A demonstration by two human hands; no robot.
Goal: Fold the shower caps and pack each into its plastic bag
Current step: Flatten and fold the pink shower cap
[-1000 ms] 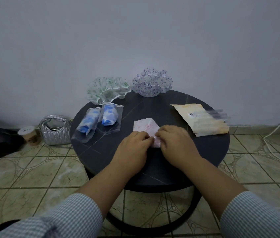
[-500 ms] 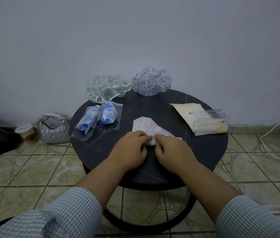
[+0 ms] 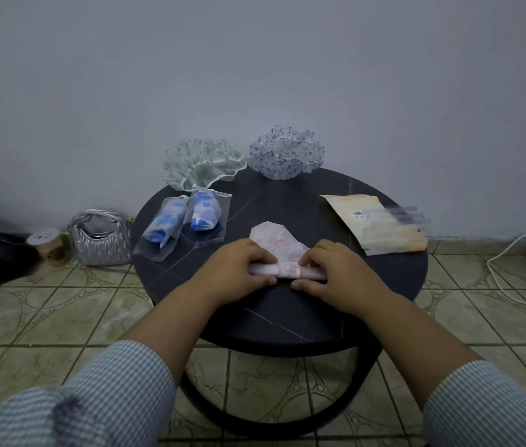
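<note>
Since the earlier frames, the near edge of the pink-patterned white plastic shower cap (image 3: pixel 274 250) has been rolled up into a tight tube lying crosswise under both hands, where before only a flat folded shape was pinched at its near corner. The left hand (image 3: pixel 237 272) and the right hand (image 3: pixel 336 274) have been drawn slightly apart along that roll, so a short stretch of it is exposed between them.

The fingers (image 3: pixel 255 258) of the left hand are curled over the top of the roll, with the thumb tucked against its near side; the right hand's fingers (image 3: pixel 315 256) are curled the same way, so the roll is gripped from both ends. Beyond the fingertips, the unrolled part of the cap is still spread flat on the round black table (image 3: pixel 287 324), tapering to a blunt point away from the person.

From this it is judged that rolling is only partly done: the flat remainder has yet to be wound in before bagging.

Left of the left hand's knuckles, two blue-flowered rolled caps in clear plastic bags (image 3: pixel 184 225) are laid, already packed. Farther beyond the fingers, a green-printed ruffled cap (image 3: pixel 202 162) and a purple-printed ruffled cap (image 3: pixel 287 153) are left unfolded. Which bag is meant for the pink cap cannot be told.
</note>
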